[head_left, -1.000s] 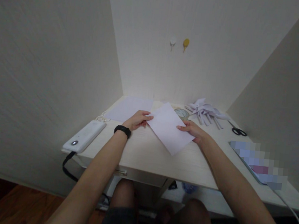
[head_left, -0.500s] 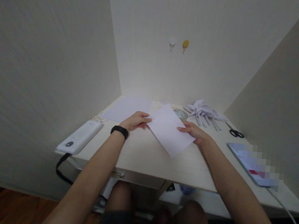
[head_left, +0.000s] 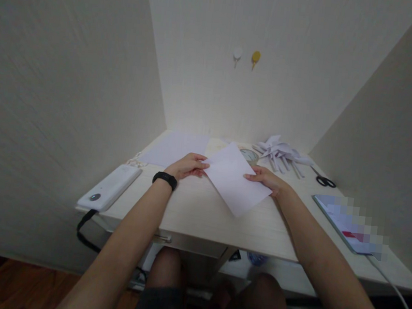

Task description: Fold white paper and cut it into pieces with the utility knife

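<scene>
- The sheet [head_left: 236,179] lies on the desk [head_left: 200,217], turned corner-on like a diamond, just in front of the round clock [head_left: 248,155].
- The left hand [head_left: 187,166] pinches the sheet's left corner with curled fingers; the right hand [head_left: 266,179] rests flat on its right corner, fingers together, pressing rather than gripping. From this angle I cannot tell whether the right thumb is under the edge.
- Slip risk: the desk looks smooth and the sheet is held only at two opposite corners, so an uneven push from either hand could swing it about the other corner.
- Crease risk: the pinch at the left corner could dent or dog-ear the paper if the hand pulls while the right one pins the far corner.
- Crowding: behind the sheet, to the left, lies a second sheet [head_left: 173,147]; a slide backward could run one under the other.
- Behind and to the right of the sheet sit folded paper pieces [head_left: 281,153] and scissors [head_left: 323,179]; a wide sweep of the right arm could knock them.
- Left of the sheet, a power bank [head_left: 109,193] lies at the desk's corner with its strap hanging off; a left elbow nudge could tip it over the edge.
- Right of the sheet, a tablet [head_left: 348,221] lies near the front edge with a cable trailing off, easy to snag.
</scene>
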The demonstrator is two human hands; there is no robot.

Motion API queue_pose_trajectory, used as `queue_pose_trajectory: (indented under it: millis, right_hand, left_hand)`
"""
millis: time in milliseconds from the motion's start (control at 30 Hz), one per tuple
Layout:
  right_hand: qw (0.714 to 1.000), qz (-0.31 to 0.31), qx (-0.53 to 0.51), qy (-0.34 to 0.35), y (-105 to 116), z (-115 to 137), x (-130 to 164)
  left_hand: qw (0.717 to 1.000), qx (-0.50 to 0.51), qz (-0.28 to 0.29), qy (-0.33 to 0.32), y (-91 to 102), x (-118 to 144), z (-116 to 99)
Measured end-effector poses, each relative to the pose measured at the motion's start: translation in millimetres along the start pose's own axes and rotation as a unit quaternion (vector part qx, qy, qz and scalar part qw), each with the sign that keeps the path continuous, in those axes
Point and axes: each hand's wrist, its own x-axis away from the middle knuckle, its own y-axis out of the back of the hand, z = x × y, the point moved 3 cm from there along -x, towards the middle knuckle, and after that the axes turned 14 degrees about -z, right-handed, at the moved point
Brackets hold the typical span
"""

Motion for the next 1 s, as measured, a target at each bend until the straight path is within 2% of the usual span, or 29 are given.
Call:
queue_pose_trajectory:
  millis: [167, 367, 633, 867, 1000]
  right_hand:
    - [1.0, -0.002, -0.022, -0.004, -0.9, 0.5, 1.4]
    - [1.0, 0.005, -0.003, 0.004, -0.9, 1.0, 2.2]
    - [1.0, -0.011, -0.016, -0.004, 1.7, 0.1, 1.3]
    - [0.998, -0.048, -0.045, 0.009, 5.2, 2.1, 0.3]
    - [0.992, -0.109, -0.067, 0.007, 9.2, 2.3, -3.9]
  left_hand:
    - [0.999, -0.022, 0.023, 0.018, -1.9, 2.4, -0.8]
    - [1.0, -0.001, 0.025, 0.007, 1.5, 3.7, -2.9]
    - [0.997, 0.024, 0.064, 0.039, 6.2, 3.6, -2.2]
    - [0.995, 0.061, 0.068, 0.051, 9.6, 1.6, -2.5]
    - [0.995, 0.072, 0.054, 0.052, 8.1, 3.0, -4.4]
